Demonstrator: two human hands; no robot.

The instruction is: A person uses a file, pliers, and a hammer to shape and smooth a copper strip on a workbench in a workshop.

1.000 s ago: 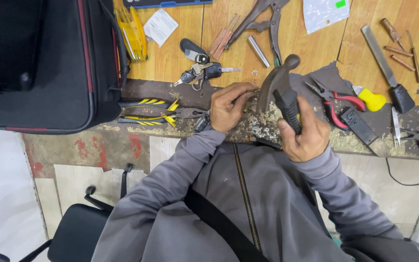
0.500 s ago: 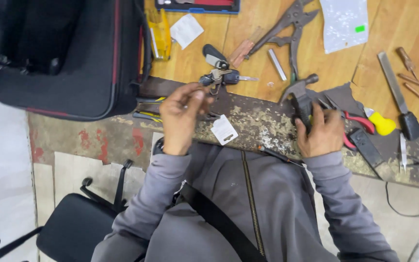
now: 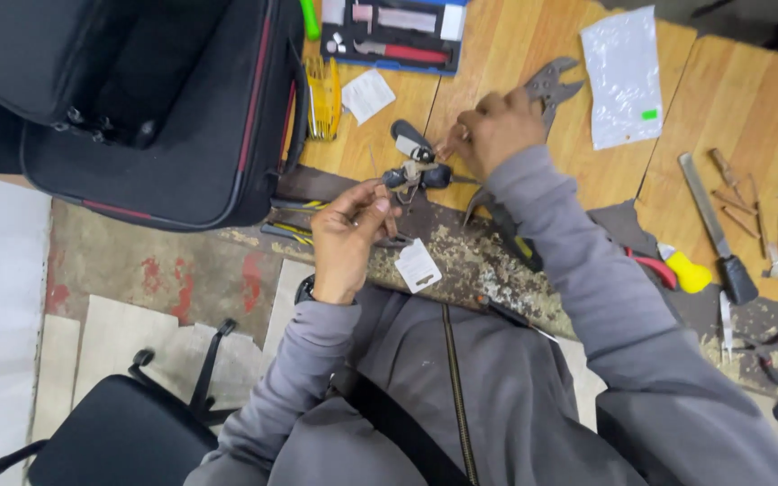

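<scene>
Reaching forward now, right hand (image 3: 494, 130) pinches metal keys (image 3: 416, 171); left hand (image 3: 350, 236) half-curled, grip empty.

1 black case (image 3: 155, 135), 1 key bunch (image 3: 416, 171), 1 chisel (image 3: 709, 229), 2 paper tags (image 3: 418, 266).

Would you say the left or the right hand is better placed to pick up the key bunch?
Probably the left hand: it hovers just below the key bunch with fingers curled towards it, while the right hand seems already busy pinching a small reddish tool beside the keys.
</scene>
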